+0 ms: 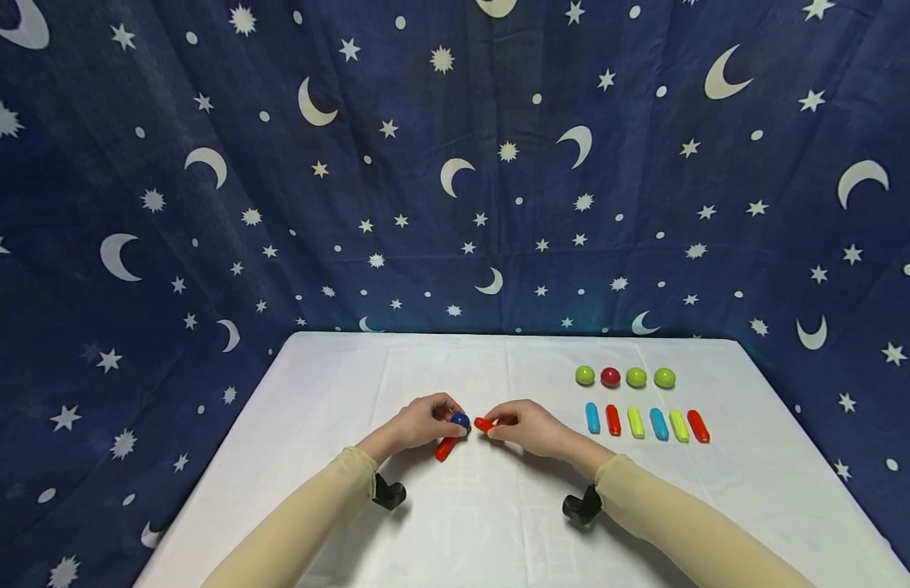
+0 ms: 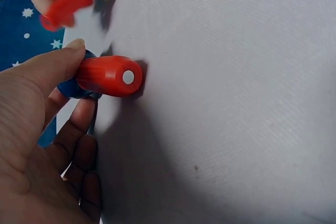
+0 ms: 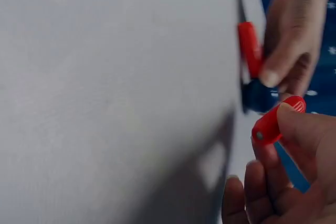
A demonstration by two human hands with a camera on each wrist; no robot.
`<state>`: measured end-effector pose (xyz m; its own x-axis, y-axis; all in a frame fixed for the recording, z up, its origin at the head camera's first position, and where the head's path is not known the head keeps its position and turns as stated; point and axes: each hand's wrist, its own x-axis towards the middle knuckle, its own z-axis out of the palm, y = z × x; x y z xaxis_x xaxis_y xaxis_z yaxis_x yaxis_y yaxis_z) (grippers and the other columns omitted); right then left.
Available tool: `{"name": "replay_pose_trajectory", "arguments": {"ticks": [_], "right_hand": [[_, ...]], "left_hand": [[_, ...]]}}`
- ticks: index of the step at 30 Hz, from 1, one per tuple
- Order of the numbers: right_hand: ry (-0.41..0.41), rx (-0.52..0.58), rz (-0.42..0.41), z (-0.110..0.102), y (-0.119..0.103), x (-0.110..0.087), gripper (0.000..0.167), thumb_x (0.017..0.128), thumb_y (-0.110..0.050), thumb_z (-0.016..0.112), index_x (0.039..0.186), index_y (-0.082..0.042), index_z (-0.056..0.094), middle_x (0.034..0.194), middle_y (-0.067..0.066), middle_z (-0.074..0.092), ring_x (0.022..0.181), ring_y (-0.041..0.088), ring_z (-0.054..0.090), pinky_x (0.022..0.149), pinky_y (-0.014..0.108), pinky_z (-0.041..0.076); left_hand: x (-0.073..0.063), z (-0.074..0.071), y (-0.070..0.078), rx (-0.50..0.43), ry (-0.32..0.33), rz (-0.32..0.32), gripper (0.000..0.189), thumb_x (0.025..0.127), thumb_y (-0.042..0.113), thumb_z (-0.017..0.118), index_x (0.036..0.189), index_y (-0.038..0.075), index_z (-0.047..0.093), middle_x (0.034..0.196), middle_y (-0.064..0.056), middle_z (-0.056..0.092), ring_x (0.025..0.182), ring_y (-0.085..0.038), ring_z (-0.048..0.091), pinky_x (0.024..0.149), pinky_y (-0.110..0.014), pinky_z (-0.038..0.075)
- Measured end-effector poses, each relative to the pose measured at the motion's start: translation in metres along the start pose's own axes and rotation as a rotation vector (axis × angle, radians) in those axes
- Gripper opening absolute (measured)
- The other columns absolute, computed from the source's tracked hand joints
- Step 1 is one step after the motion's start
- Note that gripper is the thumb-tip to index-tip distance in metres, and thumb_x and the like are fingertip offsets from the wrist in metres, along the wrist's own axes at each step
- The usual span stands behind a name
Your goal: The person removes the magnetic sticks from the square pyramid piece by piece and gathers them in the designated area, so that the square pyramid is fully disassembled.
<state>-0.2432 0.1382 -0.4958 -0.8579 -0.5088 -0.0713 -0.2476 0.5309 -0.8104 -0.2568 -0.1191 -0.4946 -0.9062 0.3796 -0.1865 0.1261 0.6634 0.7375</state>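
My left hand [image 1: 424, 423] pinches a dark blue ball [image 1: 461, 420] between thumb and fingers. A red rod [image 2: 110, 75] meets the ball and points toward the near side of the table; its free end shows a pale round disc. In my right hand [image 1: 532, 427], thumb and fingers pinch a second red rod [image 3: 278, 121] near the middle, with a small round spot on its end. That rod lies just right of the blue ball in the head view, with a small gap between them.
On the white table [image 1: 337, 371], a row of green balls [image 1: 585, 376] with one red ball [image 1: 610, 377] lies at the right. Nearer stands a row of rods: blue [image 1: 592, 417], red [image 1: 613, 420] and yellow [image 1: 635, 422]. A starry blue curtain [image 1: 396, 245] hangs behind.
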Motion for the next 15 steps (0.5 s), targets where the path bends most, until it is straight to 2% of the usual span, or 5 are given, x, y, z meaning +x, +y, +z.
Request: {"name": "replay_pose_trajectory", "arguments": {"ticks": [4, 8, 9, 11, 15], "right_hand": [[0.027, 0.072, 0.012, -0.023, -0.006, -0.018, 0.025, 0.096, -0.025, 0.073, 0.117, -0.012, 0.074, 0.094, -0.001, 0.07, 0.084, 0.019, 0.06, 0.073, 0.035, 0.048], [0.106, 0.086, 0.04, -0.059, -0.003, -0.043, 0.033, 0.095, -0.03, 0.074, 0.122, -0.009, 0.071, 0.099, 0.0, 0.07, 0.093, 0.022, 0.06, 0.076, 0.034, 0.05], [0.128, 0.09, 0.058, -0.069, -0.001, -0.051, 0.036, 0.095, -0.032, 0.074, 0.123, -0.01, 0.071, 0.1, 0.002, 0.07, 0.093, 0.024, 0.06, 0.074, 0.034, 0.05], [0.166, 0.093, 0.093, -0.091, 0.006, -0.067, 0.043, 0.096, -0.035, 0.073, 0.13, -0.009, 0.067, 0.109, 0.005, 0.07, 0.101, 0.026, 0.061, 0.079, 0.035, 0.05], [0.243, 0.083, 0.193, -0.135, 0.021, -0.099, 0.059, 0.099, -0.043, 0.067, 0.144, -0.006, 0.056, 0.122, 0.012, 0.068, 0.112, 0.035, 0.06, 0.089, 0.044, 0.051]], "left_hand": [[0.001, 0.001, -0.001, -0.006, 0.0, 0.003, 0.029, 0.086, 0.038, 0.083, 0.106, 0.024, 0.068, 0.093, 0.003, 0.06, 0.087, -0.017, 0.054, 0.075, -0.035, 0.04], [0.0, 0.001, 0.0, -0.023, -0.003, 0.023, 0.028, 0.087, 0.037, 0.083, 0.106, 0.022, 0.068, 0.094, 0.002, 0.06, 0.087, -0.017, 0.054, 0.076, -0.035, 0.04], [-0.001, 0.001, 0.0, -0.025, -0.003, 0.027, 0.028, 0.087, 0.036, 0.083, 0.106, 0.022, 0.069, 0.094, 0.003, 0.061, 0.087, -0.017, 0.054, 0.076, -0.035, 0.04], [-0.002, 0.0, 0.0, -0.032, -0.002, 0.034, 0.027, 0.087, 0.035, 0.083, 0.106, 0.022, 0.069, 0.094, 0.002, 0.061, 0.087, -0.017, 0.054, 0.077, -0.034, 0.041], [-0.003, 0.0, -0.001, -0.038, 0.002, 0.035, 0.026, 0.088, 0.034, 0.082, 0.106, 0.021, 0.069, 0.093, 0.003, 0.061, 0.087, -0.017, 0.054, 0.077, -0.035, 0.041]]}}
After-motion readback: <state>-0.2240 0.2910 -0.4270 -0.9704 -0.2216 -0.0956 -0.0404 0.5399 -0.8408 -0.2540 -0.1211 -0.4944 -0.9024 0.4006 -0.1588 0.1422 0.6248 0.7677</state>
